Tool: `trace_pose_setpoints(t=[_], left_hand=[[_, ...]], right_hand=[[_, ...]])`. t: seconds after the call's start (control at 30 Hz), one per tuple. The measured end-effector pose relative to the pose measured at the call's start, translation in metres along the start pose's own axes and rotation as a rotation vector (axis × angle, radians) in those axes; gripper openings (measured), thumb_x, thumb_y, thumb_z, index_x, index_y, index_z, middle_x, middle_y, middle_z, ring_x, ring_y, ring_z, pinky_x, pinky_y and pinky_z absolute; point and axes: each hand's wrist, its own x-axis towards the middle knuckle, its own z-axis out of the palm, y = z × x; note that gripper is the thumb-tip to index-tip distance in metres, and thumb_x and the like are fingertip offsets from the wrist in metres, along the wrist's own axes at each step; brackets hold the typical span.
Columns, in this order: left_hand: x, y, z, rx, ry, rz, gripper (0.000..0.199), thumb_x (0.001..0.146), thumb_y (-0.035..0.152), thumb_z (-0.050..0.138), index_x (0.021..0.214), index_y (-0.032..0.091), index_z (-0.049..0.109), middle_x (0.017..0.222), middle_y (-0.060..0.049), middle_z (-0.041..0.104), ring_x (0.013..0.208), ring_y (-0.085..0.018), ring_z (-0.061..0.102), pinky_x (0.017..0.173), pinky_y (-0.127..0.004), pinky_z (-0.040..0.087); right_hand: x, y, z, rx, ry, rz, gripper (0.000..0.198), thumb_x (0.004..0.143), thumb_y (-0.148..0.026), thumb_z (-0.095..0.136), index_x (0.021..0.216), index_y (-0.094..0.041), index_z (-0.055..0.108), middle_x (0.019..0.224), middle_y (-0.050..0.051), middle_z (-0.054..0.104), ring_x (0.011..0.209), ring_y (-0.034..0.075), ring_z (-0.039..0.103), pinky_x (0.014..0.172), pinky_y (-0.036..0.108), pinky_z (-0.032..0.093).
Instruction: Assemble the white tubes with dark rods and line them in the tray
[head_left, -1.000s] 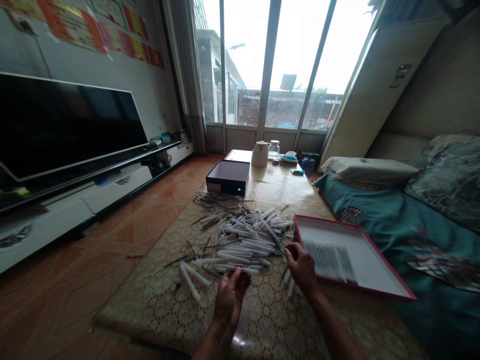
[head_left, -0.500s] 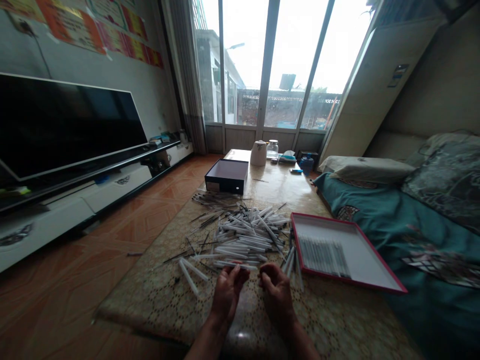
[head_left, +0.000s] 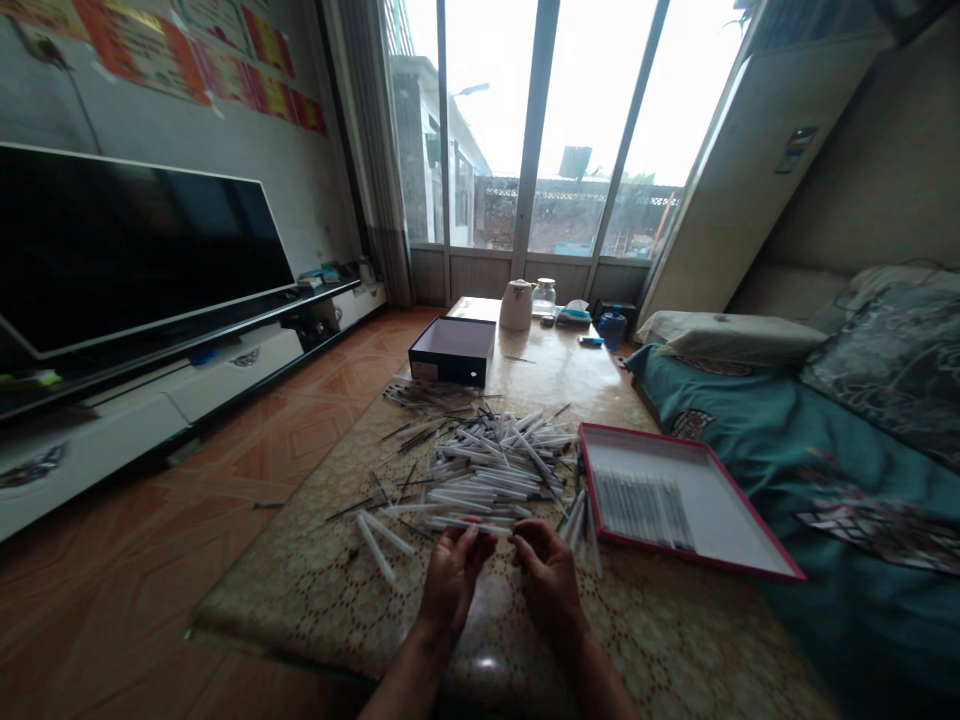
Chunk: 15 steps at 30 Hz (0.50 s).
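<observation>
In the head view, my left hand (head_left: 452, 575) is closed around a translucent white pen barrel (head_left: 491, 531), which lies nearly level and points right. My right hand (head_left: 546, 565) is pinched at the barrel's right end; whatever sits between its fingertips is too small to make out. Just beyond both hands spreads a heap of white pen barrels (head_left: 495, 460), with thin dark refills (head_left: 420, 432) scattered on its left. Two loose barrels (head_left: 382, 545) lie left of my left hand. Right of my right hand, a red-rimmed box lid (head_left: 739, 500) holds a row of pens (head_left: 645, 508).
A dark open box (head_left: 450, 370) stands on the patterned table (head_left: 300, 600) behind the heap. Farther back are a pale kettle (head_left: 517, 306), a glass jar (head_left: 545, 294) and a tissue pack (head_left: 574, 313). A sofa with a teal cover (head_left: 735, 420) runs along the right.
My right hand has moved slightly left and up, closing the small gap to the pen barrel's right end. My left hand keeps its hold on the barrel.
</observation>
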Motion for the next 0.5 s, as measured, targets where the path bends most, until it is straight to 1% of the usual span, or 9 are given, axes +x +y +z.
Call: trace_pose_setpoints(t=[0.2, 0.4, 0.5], left_hand=[[-0.0010, 0.0018, 0.0022, 0.008, 0.026, 0.000, 0.028, 0.063, 0.022, 0.079, 0.084, 0.015, 0.062, 0.075, -0.003, 0.071, 0.069, -0.015, 0.069, 0.073, -0.027, 0.054], [-0.0005, 0.0015, 0.0018, 0.011, 0.029, -0.011, 0.031, 0.061, 0.022, 0.080, 0.085, 0.015, 0.061, 0.074, -0.002, 0.071, 0.071, -0.015, 0.068, 0.073, -0.027, 0.054], [-0.0009, 0.0016, 0.0022, 0.008, 0.010, -0.015, 0.030, 0.062, 0.021, 0.079, 0.085, 0.015, 0.061, 0.075, -0.002, 0.071, 0.072, -0.015, 0.068, 0.075, -0.026, 0.053]], right_hand=[[-0.0003, -0.0010, 0.0001, 0.005, -0.001, -0.012, 0.023, 0.074, -0.037, 0.067, 0.085, -0.017, 0.063, 0.068, 0.000, 0.061, 0.054, 0.011, 0.053, 0.051, 0.023, 0.046], [-0.0002, -0.0010, 0.0002, 0.010, -0.018, -0.002, 0.022, 0.075, -0.037, 0.067, 0.085, -0.017, 0.063, 0.069, 0.000, 0.062, 0.054, 0.011, 0.053, 0.051, 0.022, 0.045], [0.0000, -0.0021, 0.0011, 0.013, -0.025, 0.015, 0.023, 0.075, -0.037, 0.067, 0.085, -0.017, 0.063, 0.071, 0.000, 0.063, 0.052, 0.010, 0.052, 0.050, 0.022, 0.045]])
